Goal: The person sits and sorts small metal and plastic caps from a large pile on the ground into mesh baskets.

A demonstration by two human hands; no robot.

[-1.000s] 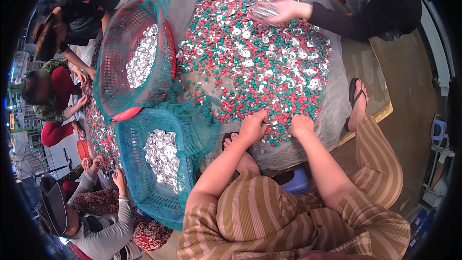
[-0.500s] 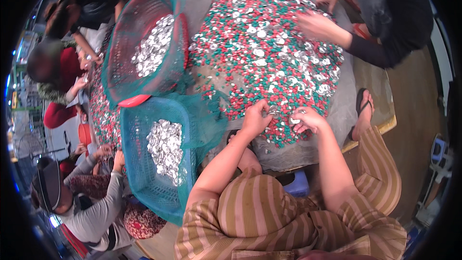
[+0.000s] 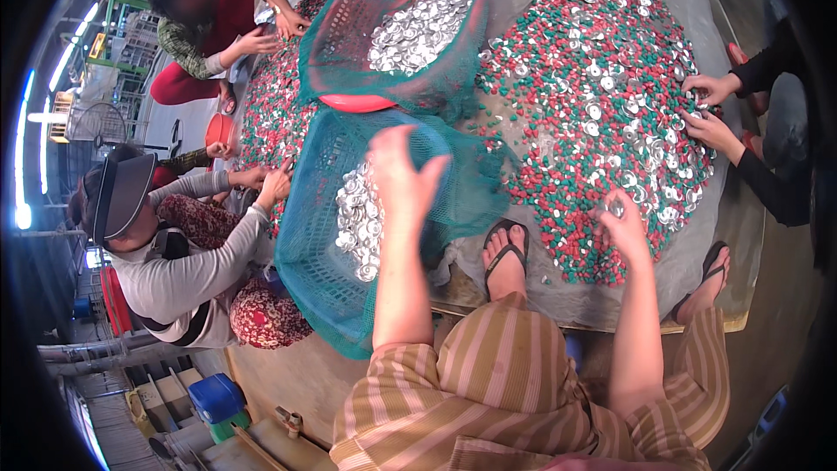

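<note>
My left hand (image 3: 403,173) is over the blue basket (image 3: 301,249), blurred by motion, its fingers spread and no piece visible in it. Round silver metal pieces (image 3: 356,231) lie heaped on the green netting inside that basket. Above the near part of a spread pile of small red and green pellets (image 3: 571,249), my right hand (image 3: 624,228) has its fingers closed on a shiny silver metal piece (image 3: 615,207). Many more silver pieces are scattered among the pellets, which lie on a translucent plastic sheet (image 3: 545,292).
Beyond the blue basket stands a red basket (image 3: 359,104), net-lined, with its own silver pieces (image 3: 418,33). At the right, a co-worker's hands (image 3: 711,113) touch the pile. Several people work at another pile (image 3: 279,113) on the left. My sandalled foot (image 3: 506,262) rests on the sheet's edge.
My left hand has left the pile and swung left over the blue basket, its fingers opening out. My right hand stays by the pile. The whole view has turned toward the left.
</note>
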